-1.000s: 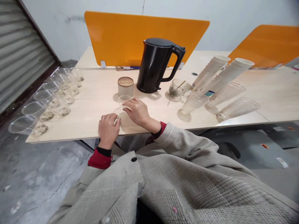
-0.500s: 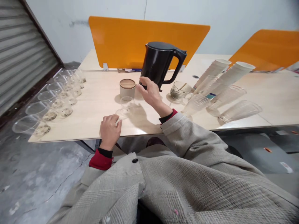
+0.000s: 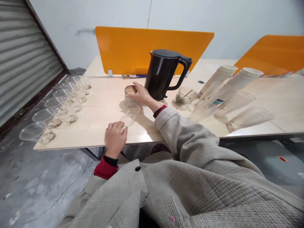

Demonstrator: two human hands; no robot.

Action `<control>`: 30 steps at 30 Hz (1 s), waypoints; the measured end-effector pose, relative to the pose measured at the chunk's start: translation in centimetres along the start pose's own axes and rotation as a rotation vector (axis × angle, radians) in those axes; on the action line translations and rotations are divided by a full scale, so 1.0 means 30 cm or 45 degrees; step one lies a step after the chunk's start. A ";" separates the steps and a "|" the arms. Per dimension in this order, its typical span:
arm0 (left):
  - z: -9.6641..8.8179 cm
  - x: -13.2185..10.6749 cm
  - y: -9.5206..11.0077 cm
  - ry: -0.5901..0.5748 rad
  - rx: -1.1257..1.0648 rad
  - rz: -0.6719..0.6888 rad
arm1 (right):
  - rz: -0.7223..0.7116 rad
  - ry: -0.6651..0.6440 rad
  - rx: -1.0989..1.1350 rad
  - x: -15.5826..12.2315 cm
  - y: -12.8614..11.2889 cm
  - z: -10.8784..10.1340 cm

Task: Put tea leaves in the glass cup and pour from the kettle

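Note:
My right hand (image 3: pixel 142 95) reaches over a pale canister (image 3: pixel 129 100) with a wooden lid (image 3: pixel 130 89). Its thumb and fingers are spread at the lid; whether they grip it I cannot make out. In front of the canister stands a clear plastic cup (image 3: pixel 133 109), with nothing visible inside. My left hand (image 3: pixel 115 136) rests at the table's front edge, just short of that cup, fingers loosely stretched and holding nothing. Behind my right hand is a black electric kettle (image 3: pixel 160 74), its handle pointing right.
Several clear cups (image 3: pixel 44 115) with dark bits at the bottom stand in rows on the left. To the right are a glass cup (image 3: pixel 185 96) with dried leaves and a stick, stacked paper cups (image 3: pixel 247 79) and stacked plastic cups (image 3: pixel 251 117). An orange divider (image 3: pixel 123 47) stands behind.
My right hand has moved left from in front of the kettle to the canister's lid. My left hand stays by the table edge. The view has shifted slightly.

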State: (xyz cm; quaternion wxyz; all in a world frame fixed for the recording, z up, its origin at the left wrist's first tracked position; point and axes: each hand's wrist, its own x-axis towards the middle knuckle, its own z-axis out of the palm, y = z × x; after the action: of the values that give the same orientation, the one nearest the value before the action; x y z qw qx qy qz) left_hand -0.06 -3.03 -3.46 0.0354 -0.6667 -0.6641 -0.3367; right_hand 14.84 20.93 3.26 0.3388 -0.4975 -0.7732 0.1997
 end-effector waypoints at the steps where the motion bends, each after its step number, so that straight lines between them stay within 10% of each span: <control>1: 0.001 -0.001 0.000 0.005 0.002 0.005 | -0.003 0.009 -0.005 0.003 0.000 0.004; 11: 0.000 0.002 0.006 -0.007 0.011 -0.014 | -0.022 0.208 -0.079 -0.034 -0.008 -0.044; 17: -0.003 0.004 -0.006 0.007 -0.047 -0.020 | -0.197 0.428 -0.036 -0.078 -0.003 -0.197; 24: -0.048 -0.027 -0.015 0.175 -0.440 -0.039 | -0.289 0.492 0.030 -0.398 -0.080 -0.395; 30: -0.082 -0.064 0.007 0.040 -0.643 0.020 | -0.370 0.218 0.127 -0.628 -0.162 -0.281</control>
State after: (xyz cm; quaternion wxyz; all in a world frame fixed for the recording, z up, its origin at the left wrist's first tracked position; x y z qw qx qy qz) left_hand -0.65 -5.93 -2.43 -0.1191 -0.6543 -0.5530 -0.5019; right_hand 23.04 1.57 6.11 0.4530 -0.3784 -0.7943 0.1437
